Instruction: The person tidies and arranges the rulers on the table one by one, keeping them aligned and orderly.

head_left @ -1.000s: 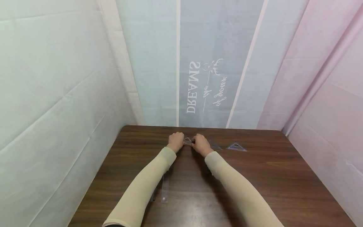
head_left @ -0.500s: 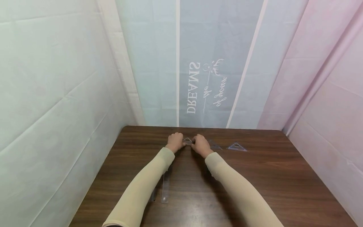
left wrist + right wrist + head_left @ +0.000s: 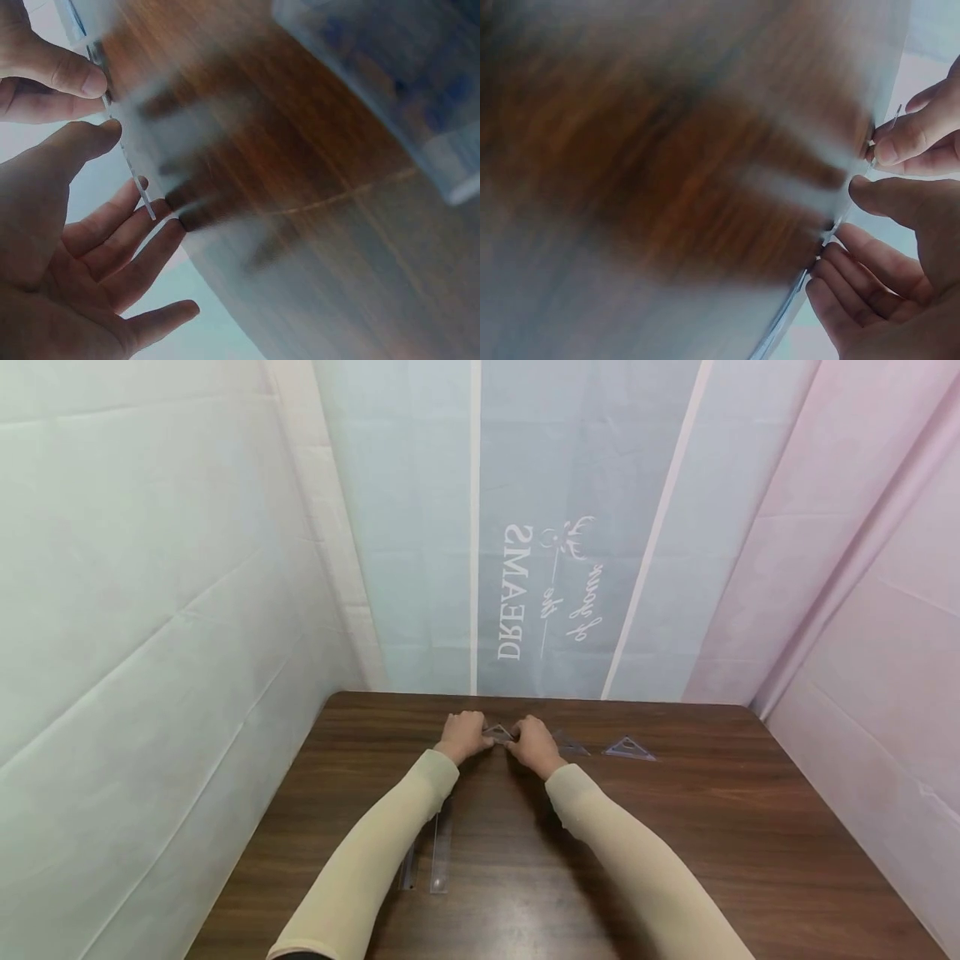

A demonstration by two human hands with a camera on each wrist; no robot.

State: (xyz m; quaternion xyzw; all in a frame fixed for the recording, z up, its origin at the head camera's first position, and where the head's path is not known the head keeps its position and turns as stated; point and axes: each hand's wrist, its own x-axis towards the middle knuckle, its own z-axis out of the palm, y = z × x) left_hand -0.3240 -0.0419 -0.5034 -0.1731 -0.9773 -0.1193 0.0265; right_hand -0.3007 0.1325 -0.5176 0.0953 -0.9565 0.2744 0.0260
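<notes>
Near the far edge of the table, both hands hold a small clear set square point(image 3: 498, 735), its tip pointing away from me. My left hand point(image 3: 462, 734) pinches its left corner between thumb and fingers. At the right corner, my right hand point(image 3: 537, 747) does likewise. Each wrist view shows the set square edge-on as a thin strip between thumb point(image 3: 109, 133) and fingers. A second clear set square point(image 3: 573, 746) lies just right of the right hand, partly hidden by it. Farther right lies a third, bluish set square point(image 3: 628, 749), flat on the wood.
Two clear straight rulers lie nearer me, one ruler point(image 3: 440, 864) beside the left sleeve and another ruler point(image 3: 408, 870) partly under it. The brown table point(image 3: 720, 843) ends at a hanging cloth point(image 3: 555, 460) behind, with pale cloth walls on both sides.
The left forearm has shifted slightly left, showing more of the rulers beside it. Both hands keep their hold on the set square, which stays in nearly the same place.
</notes>
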